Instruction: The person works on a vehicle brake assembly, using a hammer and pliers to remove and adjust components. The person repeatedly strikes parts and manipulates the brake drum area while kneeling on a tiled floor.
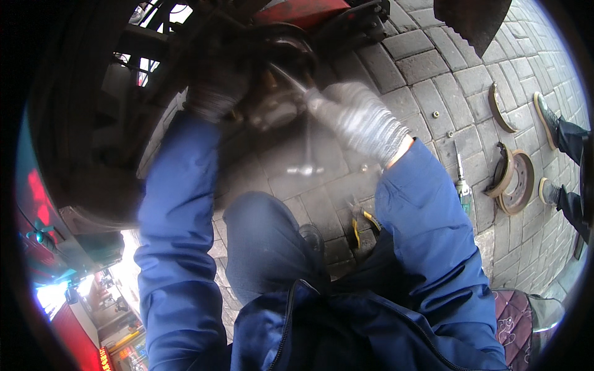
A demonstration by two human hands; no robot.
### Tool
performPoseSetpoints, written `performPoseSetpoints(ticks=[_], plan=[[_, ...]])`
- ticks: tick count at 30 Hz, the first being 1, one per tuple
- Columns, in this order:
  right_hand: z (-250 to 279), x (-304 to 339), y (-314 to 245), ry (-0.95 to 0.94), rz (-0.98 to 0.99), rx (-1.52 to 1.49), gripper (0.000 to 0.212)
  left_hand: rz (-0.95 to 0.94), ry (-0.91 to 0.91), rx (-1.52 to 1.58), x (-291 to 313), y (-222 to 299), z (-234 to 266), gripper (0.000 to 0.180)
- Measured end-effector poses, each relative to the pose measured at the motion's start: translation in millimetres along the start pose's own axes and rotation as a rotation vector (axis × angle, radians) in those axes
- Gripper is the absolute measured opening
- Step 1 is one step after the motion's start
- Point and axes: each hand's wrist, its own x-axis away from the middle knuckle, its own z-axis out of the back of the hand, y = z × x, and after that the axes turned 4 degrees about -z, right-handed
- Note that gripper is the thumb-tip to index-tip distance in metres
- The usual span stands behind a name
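In front of me is a greasy wheel hub (pixel 275 111) under the vehicle, with a dark rounded part above it. My right hand (pixel 359 117), in a grey-white knit glove, is closed around a slim metal rod (pixel 288 76) that points up and left into the hub assembly. The rod's far end is lost in shadow. My left hand (pixel 218 89), gloved too, is up against the left side of the hub. Darkness and motion blur hide its fingers. Below the hub, a blurred T-shaped metal tool (pixel 304 168) shows between my forearms.
Yellow-handled pliers (pixel 365 226) lie by my feet. On the paving to the right are a green-handled tool (pixel 463 188), small nuts (pixel 435 114), curved brake shoes (pixel 501 110) and a rusty brake drum (pixel 525 185). Another person's shoes (pixel 544 120) stand beyond them.
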Motion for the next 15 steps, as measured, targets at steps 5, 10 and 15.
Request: performPoseSetpoints(ticks=[5,10,15], plan=[[4,2,7,0.011,-0.030,-0.020,0.047,0.211,-0.020,0.270,-3,1,-1,0.024],[-4,-2,15,0.002,-0.001,-0.066,0.043,0.070,0.040,0.119,-2,5,1,0.025],[-7,6,15,-0.079,-0.120,-0.309,0.032,0.126,0.022,0.105,-4,8,3,0.025]])
